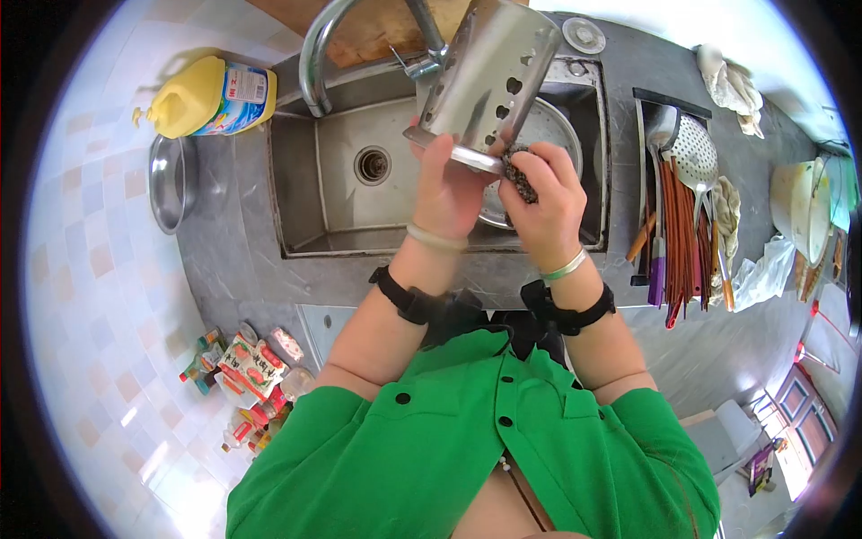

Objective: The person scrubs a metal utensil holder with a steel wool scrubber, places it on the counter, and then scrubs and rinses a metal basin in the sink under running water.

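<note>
- Metal cylinder (489,67), judged light, stiff, slippery, is best gripped by its rim (476,160).
- Rim is clasped by curled left hand (446,196).
- Seeming scourer (523,174) is pinched in right hand (552,199).

The left hand (449,193) holds a shiny metal holder (492,72) with cut-out holes, tilted over the double sink (346,211). The right hand (548,193) presses a dark scouring pad (521,175) to the holder's rim. Beneath them, a round metal pan (563,126) sits in the right basin. A yellow jug (193,97) lies left of the sink, near a steel bowl (171,184); chopsticks (684,216) and a slotted ladle (694,154) lie to the right.
</note>
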Motion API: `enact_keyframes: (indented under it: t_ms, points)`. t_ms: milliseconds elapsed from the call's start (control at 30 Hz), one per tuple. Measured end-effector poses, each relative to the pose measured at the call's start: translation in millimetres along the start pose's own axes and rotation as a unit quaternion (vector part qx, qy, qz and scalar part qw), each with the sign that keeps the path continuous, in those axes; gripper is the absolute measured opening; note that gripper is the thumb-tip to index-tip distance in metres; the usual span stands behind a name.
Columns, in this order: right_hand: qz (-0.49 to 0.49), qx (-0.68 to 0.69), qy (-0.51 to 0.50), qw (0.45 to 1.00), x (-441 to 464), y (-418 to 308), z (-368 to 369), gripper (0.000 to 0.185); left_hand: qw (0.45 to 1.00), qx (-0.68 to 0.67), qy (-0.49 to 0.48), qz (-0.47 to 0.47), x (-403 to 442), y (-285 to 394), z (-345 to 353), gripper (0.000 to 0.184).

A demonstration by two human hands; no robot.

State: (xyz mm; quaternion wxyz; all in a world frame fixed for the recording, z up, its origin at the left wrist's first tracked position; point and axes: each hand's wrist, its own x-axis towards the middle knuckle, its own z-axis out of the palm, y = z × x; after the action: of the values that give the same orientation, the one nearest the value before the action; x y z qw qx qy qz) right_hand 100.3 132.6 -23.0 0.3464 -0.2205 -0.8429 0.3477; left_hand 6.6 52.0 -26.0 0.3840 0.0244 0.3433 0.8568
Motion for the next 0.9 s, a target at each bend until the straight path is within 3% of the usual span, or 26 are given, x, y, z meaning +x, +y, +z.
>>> enact_keyframes:
  t_ms: [133, 167, 200, 233, 300, 400, 500, 600, 667, 733, 800, 833, 900]
  points:
    - [0.063, 0.125, -0.134, 0.981, 2.7, 61.6, 11.9, 0.026, 0.997, 0.010, 0.063, -0.044, 8.8, 11.1, -13.8, 0.062]
    - [0.148, 0.179, -0.147, 0.962, -5.0, 92.0, 23.9, 0.026, 0.995, 0.014, 0.088, -0.049, 9.6, 13.5, -16.4, 0.062]
    - [0.310, 0.193, -0.193, 0.911, -10.3, 124.8, 34.8, 0.032, 0.992, 0.017, 0.113, -0.054, 9.6, 15.3, -19.2, 0.062]
    - [0.372, 0.152, -0.193, 0.895, -27.2, 173.4, 58.0, 0.036, 0.991, 0.015, 0.116, -0.058, 9.8, 16.0, -22.3, 0.061]
    - [0.377, -0.095, -0.271, 0.881, -39.1, 219.1, 79.8, 0.038, 0.990, 0.011, 0.121, -0.067, 10.5, 15.1, -27.8, 0.060]
    - [0.283, -0.284, -0.233, 0.886, -92.0, 275.7, 124.3, 0.037, 0.989, 0.007, 0.127, -0.073, 10.1, 12.2, -33.2, 0.062]
    - [0.282, -0.308, -0.435, 0.798, -110.2, 273.2, 148.1, 0.037, 0.989, 0.014, 0.126, -0.082, 10.9, 10.3, -40.6, 0.062]
    - [0.386, -0.005, -0.331, 0.861, -107.5, 255.6, 145.5, 0.033, 0.976, 0.046, 0.194, -0.088, 10.9, 10.1, -42.1, 0.059]
    - [0.350, 0.164, -0.170, 0.906, -64.2, 168.4, 100.5, 0.025, 0.974, 0.029, 0.208, -0.087, 16.2, 8.4, -46.7, 0.057]
    - [0.085, 0.114, -0.045, 0.989, -25.0, 82.0, 56.1, 0.017, 0.970, 0.036, 0.223, -0.086, 14.1, 6.4, -47.5, 0.059]
    - [0.038, 0.125, -0.068, 0.989, -3.1, 25.4, 35.8, 0.015, 0.969, 0.065, 0.224, -0.083, 16.7, 3.4, -39.0, 0.060]
    - [0.014, 0.128, -0.079, 0.989, 5.2, 10.1, 28.9, 0.014, 0.972, 0.072, 0.196, -0.110, 17.4, -7.0, -51.7, 0.045]
    - [-0.054, 0.080, -0.083, 0.992, 30.0, 6.3, 28.9, 0.016, 0.974, 0.061, 0.199, -0.083, 12.6, -10.7, -27.8, 0.040]
